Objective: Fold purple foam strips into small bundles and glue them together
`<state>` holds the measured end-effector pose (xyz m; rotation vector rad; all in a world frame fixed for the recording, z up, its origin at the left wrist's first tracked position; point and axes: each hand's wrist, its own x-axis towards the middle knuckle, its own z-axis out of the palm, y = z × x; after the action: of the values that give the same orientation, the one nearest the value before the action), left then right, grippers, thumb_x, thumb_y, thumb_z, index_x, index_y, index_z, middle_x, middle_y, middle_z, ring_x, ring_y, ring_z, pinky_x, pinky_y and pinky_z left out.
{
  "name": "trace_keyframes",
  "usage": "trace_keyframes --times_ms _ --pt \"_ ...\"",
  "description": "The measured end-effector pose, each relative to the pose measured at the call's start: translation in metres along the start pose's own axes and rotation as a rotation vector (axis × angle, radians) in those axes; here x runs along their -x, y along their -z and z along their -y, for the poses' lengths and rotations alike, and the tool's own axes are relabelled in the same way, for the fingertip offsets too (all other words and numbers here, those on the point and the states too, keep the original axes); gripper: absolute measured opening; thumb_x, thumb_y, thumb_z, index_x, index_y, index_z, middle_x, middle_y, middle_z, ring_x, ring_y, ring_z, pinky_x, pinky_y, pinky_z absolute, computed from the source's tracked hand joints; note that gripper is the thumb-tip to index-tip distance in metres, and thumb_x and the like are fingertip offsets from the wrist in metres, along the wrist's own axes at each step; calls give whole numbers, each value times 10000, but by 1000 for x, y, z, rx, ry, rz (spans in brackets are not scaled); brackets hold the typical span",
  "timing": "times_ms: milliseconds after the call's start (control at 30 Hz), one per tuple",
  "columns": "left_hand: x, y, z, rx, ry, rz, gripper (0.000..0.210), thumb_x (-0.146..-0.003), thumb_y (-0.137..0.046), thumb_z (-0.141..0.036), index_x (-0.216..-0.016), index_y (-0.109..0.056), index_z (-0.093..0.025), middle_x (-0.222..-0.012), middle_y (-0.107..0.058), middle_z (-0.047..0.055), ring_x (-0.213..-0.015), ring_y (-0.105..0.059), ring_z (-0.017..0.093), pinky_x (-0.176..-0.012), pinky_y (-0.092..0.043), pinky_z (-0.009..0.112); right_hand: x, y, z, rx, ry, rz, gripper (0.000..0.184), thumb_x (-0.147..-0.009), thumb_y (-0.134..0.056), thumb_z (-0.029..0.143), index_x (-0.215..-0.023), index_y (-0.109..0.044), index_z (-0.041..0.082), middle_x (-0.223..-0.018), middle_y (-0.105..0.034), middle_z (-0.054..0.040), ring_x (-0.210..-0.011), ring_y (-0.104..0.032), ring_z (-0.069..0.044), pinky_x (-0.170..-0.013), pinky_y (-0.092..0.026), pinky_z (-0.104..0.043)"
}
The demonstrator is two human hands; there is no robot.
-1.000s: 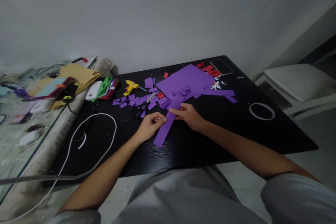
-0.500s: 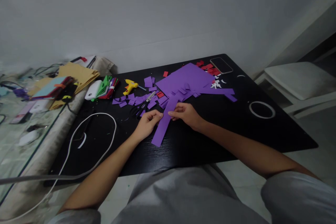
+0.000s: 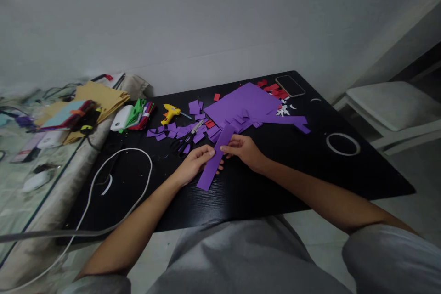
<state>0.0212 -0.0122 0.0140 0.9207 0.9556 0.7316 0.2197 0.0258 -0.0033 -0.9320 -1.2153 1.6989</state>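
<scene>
Between my two hands is a long purple paper strip (image 3: 214, 163), slanting from upper right to lower left above the table. My left hand (image 3: 195, 163) grips its left edge, thumb on top and fingertips showing beneath on the far side. On the right edge, my right hand (image 3: 245, 150) pinches it with thumb and fingers. Just beyond lies a large purple sheet (image 3: 246, 101) with small cut purple pieces on and around it. Black-handled scissors (image 3: 188, 140) rest beside my left hand, among more purple squares (image 3: 177, 132).
A yellow glue gun (image 3: 171, 113) lies behind the scissors. A phone (image 3: 290, 86), red scraps (image 3: 272, 88) and white scraps (image 3: 283, 109) are at the back right. A white cable (image 3: 150, 172) loops over the table's left side. Bundled coloured sheets (image 3: 140, 116) sit back left.
My left hand has slid its fingers under the strip, so their tips now show past its right edge. The strip has shifted slightly; my right hand stays nearly in place.
</scene>
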Motion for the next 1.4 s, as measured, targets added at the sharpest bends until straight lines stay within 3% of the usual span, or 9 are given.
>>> trace_keyframes --times_ms 400,700,867,1000,1167,1300,1400 --pt "-1 4 -4 -185 -93 -76 387 -820 -717 -496 -933 -609 -143 -863 -715 61 -637 -649 115 -559 -509 201 0 -2 3 -113 -45 24 389 -689 -853 372 -966 -692 152 -873 -735 -45 -752 -701 -153 -688 -593 -269" --pt "-2 11 -5 -416 -189 -114 420 -757 -776 -455 -1030 -710 -143 -799 -672 27 -659 -584 118 -644 -479 247 -5 4 9 -155 -49 0 353 -694 -848 401 -909 -680 178 -894 -695 -37 -796 -697 -163 -739 -627 -311" --pt "1 17 -12 -792 -419 -244 385 -774 -773 -416 -1076 -716 -183 -953 -707 44 -822 -608 165 -781 -475 284 -9 14 13 -50 -94 47 432 -595 -902 286 -944 -673 175 -807 -683 -1 -753 -684 -157 -802 -600 -345" --pt "2 23 -15 -1006 -554 -256 370 -806 -746 -408 -1117 -705 -211 -1098 -706 69 -983 -633 224 -905 -469 337 -14 22 9 153 -29 74 454 -554 -908 262 -947 -695 180 -862 -702 -3 -805 -665 -164 -826 -550 -335" --pt "1 25 -13 -1086 -630 -231 366 -837 -721 -403 -1145 -682 -208 -1121 -682 92 -1046 -622 241 -964 -456 362 -16 25 1 245 47 85 502 -576 -896 276 -1021 -686 180 -918 -706 -17 -837 -663 -180 -833 -533 -345" --pt "1 24 -11 -1098 -655 -256 383 -844 -714 -388 -1174 -659 -204 -1129 -664 96 -1056 -611 240 -950 -455 346 -12 18 -2 129 27 -14 717 -566 -897 220 -1214 -591 222 -859 -703 -1 -773 -688 -184 -767 -567 -346" --pt "1 24 -9 -1087 -594 -251 430 -820 -735 -396 -1192 -642 -203 -1133 -672 79 -1015 -620 228 -898 -462 319 -9 13 -2 56 -12 -51 703 -559 -897 208 -1185 -577 212 -757 -690 17 -698 -698 -184 -742 -589 -356"
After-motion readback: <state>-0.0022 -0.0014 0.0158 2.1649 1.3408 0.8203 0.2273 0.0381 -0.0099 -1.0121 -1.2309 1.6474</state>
